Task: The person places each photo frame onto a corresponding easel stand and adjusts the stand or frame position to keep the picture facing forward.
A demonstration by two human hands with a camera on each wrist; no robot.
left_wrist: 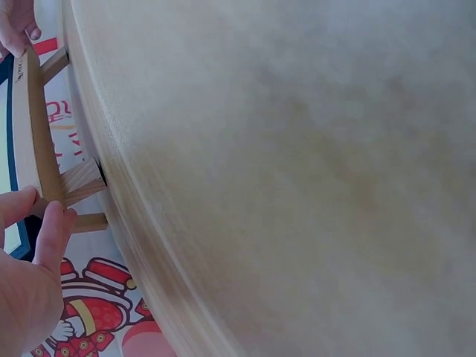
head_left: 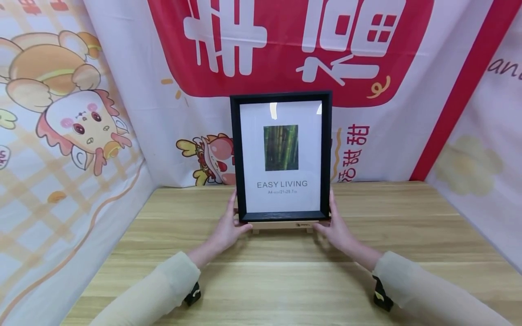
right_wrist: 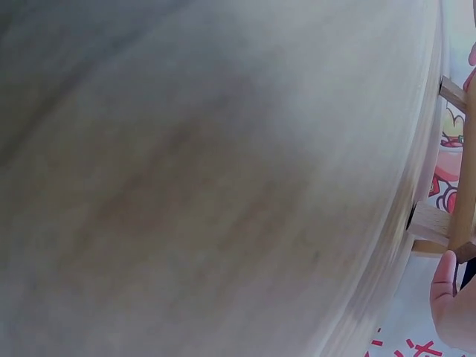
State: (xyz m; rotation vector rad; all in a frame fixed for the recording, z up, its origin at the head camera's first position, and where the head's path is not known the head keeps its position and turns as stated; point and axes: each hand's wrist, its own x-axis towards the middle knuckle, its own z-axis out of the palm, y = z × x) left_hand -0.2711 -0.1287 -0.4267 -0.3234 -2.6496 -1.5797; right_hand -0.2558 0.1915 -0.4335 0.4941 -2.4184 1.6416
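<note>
A black picture frame (head_left: 235, 158) stands upright, leaning slightly back, on a small wooden easel (head_left: 281, 225). Behind its glass is a white sheet with a bamboo picture (head_left: 281, 147) and the words EASY LIVING. My left hand (head_left: 226, 231) grips the left end of the easel's ledge at the frame's lower corner, thumb in front. At the opposite end, my right hand (head_left: 336, 231) holds the ledge likewise. The left wrist view shows thumb and finger pinching the ledge (left_wrist: 36, 126), with the easel legs (left_wrist: 80, 181) below. Most of the easel's back is hidden.
The wood-grain table (head_left: 277, 280) spreads under both forearms. A printed cloth (head_left: 195, 113) hangs close behind the frame, with more cloth (head_left: 69, 136) along the left and right sides. Black wrist devices (head_left: 382, 294) sit under the sleeves.
</note>
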